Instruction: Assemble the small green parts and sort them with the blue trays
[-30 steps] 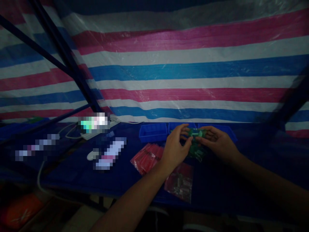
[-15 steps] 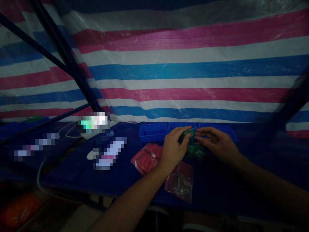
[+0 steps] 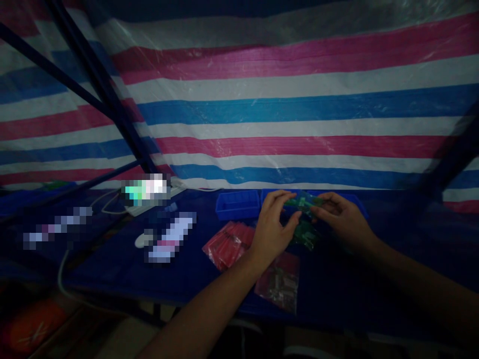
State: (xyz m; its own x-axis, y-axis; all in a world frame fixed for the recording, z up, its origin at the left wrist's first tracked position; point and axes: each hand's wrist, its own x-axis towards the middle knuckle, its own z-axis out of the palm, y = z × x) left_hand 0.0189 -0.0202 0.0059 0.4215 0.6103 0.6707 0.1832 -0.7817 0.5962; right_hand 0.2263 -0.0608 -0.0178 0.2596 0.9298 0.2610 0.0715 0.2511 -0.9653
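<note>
Between my two hands hangs a green-printed clear plastic bag (image 3: pixel 305 201), just above the table. My left hand (image 3: pixel 275 219) is around its left side, fingers curled behind it and thumb in front. My right hand (image 3: pixel 339 214) pinches its right edge between thumb and fingers. Below them lie more green bags (image 3: pixel 306 235), partly hidden by my left hand. A fanned stack of red bags (image 3: pixel 229 245) rests left of my left wrist. Nearer to me lies a clear bag with a reddish top (image 3: pixel 279 284), with small greyish pieces inside.
Blue trays (image 3: pixel 238 205) line the back of the blue table (image 3: pixel 123 269); my hands partly cover two of them. On the left are a white power strip (image 3: pixel 140 208), cables, a white round object (image 3: pixel 143 240) and blurred-out items. A striped tarp (image 3: pixel 284 109) hangs behind.
My right hand has moved slightly right, and the green bag is now stretched between both hands, flatter and more visible. My left hand has barely moved.
</note>
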